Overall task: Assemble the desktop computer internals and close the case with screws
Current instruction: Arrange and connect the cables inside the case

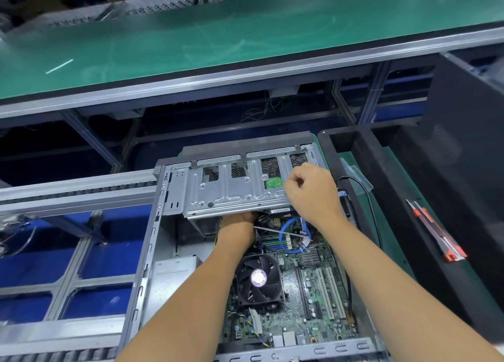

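Note:
An open desktop case (141, 266) lies flat in front of me. Its grey metal drive cage (226, 189) sits across the far end, with a hard drive's green board (274, 183) showing through a slot. My left hand (237, 219) reaches under the cage's near edge, and its fingers are hidden there. My right hand (311, 189) rests on the cage's right end with fingers curled; what it pinches, if anything, is too small to see. Below lie the motherboard (308, 293), the CPU fan (257, 278) and a blue cable (291, 233).
A black tray (362, 143) on a green mat stands right of the case, with a black cable (365, 192) in it. An orange utility knife (436, 230) lies on its right rim. A green conveyor belt (245, 36) runs across the back. Metal rails (68, 189) lie left.

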A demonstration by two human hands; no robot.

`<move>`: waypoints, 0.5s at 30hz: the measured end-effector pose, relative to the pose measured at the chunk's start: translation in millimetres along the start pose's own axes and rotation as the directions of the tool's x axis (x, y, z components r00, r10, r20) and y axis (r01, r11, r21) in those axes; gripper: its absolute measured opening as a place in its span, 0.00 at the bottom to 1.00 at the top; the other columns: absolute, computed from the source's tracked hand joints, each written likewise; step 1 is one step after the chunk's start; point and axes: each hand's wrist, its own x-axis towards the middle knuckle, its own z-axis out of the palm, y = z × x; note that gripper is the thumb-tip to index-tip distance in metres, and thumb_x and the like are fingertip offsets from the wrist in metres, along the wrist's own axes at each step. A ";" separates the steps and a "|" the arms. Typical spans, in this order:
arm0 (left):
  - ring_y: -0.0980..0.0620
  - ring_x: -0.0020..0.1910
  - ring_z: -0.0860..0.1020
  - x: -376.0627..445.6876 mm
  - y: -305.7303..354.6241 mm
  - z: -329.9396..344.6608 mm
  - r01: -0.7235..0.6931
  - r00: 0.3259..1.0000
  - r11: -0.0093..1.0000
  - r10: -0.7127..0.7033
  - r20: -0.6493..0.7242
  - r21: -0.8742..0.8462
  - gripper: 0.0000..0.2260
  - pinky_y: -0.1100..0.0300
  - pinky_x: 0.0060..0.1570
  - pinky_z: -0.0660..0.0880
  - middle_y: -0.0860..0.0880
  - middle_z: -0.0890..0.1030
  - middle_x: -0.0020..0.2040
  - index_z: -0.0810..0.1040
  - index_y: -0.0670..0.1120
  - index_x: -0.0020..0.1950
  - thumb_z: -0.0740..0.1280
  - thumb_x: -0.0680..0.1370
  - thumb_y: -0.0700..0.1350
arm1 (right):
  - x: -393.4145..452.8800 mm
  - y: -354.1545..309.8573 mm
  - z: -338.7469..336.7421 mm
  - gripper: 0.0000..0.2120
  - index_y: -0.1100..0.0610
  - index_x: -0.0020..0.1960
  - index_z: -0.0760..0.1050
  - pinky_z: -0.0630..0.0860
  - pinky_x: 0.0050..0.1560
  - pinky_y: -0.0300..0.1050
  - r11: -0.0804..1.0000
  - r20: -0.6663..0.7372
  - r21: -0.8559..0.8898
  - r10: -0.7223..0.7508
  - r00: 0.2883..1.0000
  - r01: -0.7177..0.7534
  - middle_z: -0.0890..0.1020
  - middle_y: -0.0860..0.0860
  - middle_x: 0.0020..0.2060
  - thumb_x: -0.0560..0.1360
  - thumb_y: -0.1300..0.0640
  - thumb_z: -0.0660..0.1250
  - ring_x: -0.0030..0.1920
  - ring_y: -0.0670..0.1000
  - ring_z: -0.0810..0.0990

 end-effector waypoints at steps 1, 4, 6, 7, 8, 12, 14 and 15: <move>0.42 0.52 0.79 0.7 0.1 -0.4 0.006 1.000 1.000 -0.006 0.014 0.001 0.15 0.53 0.51 0.75 0.43 0.81 0.54 0.78 0.45 0.61 0.61 0.76 0.35 | -0.1 -0.2 -0.4 0.08 0.62 0.34 0.74 0.70 0.35 0.46 1.000 0.002 -0.001 -0.002 1.000 0.002 0.75 0.50 0.33 0.72 0.65 0.63 0.37 0.54 0.74; 0.42 0.53 0.79 2.5 0.6 -1.6 0.004 0.999 1.000 -0.003 0.035 -0.030 0.17 0.53 0.51 0.76 0.43 0.81 0.55 0.77 0.48 0.62 0.61 0.76 0.36 | -0.4 -0.7 -0.9 0.09 0.62 0.34 0.74 0.69 0.35 0.46 1.000 0.009 0.001 0.000 1.000 0.000 0.73 0.49 0.32 0.72 0.64 0.63 0.36 0.54 0.74; 0.41 0.53 0.79 2.1 1.5 -2.1 0.002 0.999 0.999 0.000 0.040 -0.054 0.17 0.53 0.51 0.76 0.43 0.81 0.55 0.77 0.47 0.62 0.61 0.76 0.36 | -0.7 -0.9 -0.8 0.08 0.63 0.35 0.75 0.67 0.34 0.44 1.000 0.009 -0.002 0.000 1.000 0.000 0.74 0.49 0.32 0.72 0.64 0.63 0.36 0.54 0.74; 0.41 0.53 0.79 1.1 2.1 -2.3 0.005 0.999 0.998 -0.002 0.048 -0.058 0.16 0.52 0.52 0.76 0.42 0.81 0.55 0.78 0.46 0.61 0.61 0.76 0.36 | -0.9 -0.9 -1.0 0.09 0.63 0.35 0.75 0.66 0.33 0.43 1.000 0.008 -0.005 -0.002 1.000 0.002 0.74 0.49 0.32 0.73 0.64 0.63 0.36 0.53 0.73; 0.40 0.54 0.79 0.2 2.5 -2.0 0.006 0.998 0.998 -0.003 0.056 -0.061 0.15 0.52 0.52 0.76 0.41 0.80 0.55 0.78 0.45 0.60 0.61 0.76 0.36 | -0.8 -0.9 -1.0 0.09 0.63 0.35 0.75 0.64 0.33 0.43 1.000 0.007 -0.006 -0.004 1.000 0.004 0.73 0.48 0.32 0.73 0.64 0.63 0.36 0.53 0.73; 0.40 0.57 0.77 -0.7 2.2 -1.1 0.013 0.997 0.997 -0.007 0.072 -0.080 0.17 0.52 0.55 0.75 0.40 0.78 0.59 0.76 0.44 0.64 0.61 0.76 0.37 | 0.1 0.0 -0.3 0.08 0.64 0.36 0.76 0.66 0.33 0.44 1.000 0.007 -0.014 0.000 1.000 0.000 0.76 0.52 0.34 0.73 0.64 0.63 0.37 0.55 0.74; 0.39 0.59 0.76 -0.6 1.9 -0.6 0.007 0.997 0.996 0.000 0.083 -0.086 0.19 0.51 0.56 0.74 0.40 0.77 0.61 0.73 0.46 0.67 0.60 0.77 0.37 | 0.7 -0.2 -0.4 0.08 0.64 0.36 0.76 0.66 0.33 0.43 1.000 0.008 -0.008 0.005 1.000 -0.004 0.76 0.52 0.35 0.73 0.64 0.63 0.37 0.55 0.74; 0.39 0.58 0.76 -1.6 2.7 -0.7 0.001 0.996 0.997 0.005 0.083 -0.076 0.19 0.51 0.55 0.74 0.39 0.77 0.60 0.73 0.45 0.67 0.60 0.77 0.36 | 0.8 -0.6 -0.6 0.08 0.63 0.36 0.76 0.66 0.33 0.42 1.000 0.010 -0.008 0.004 1.000 -0.004 0.76 0.51 0.34 0.73 0.64 0.63 0.37 0.54 0.74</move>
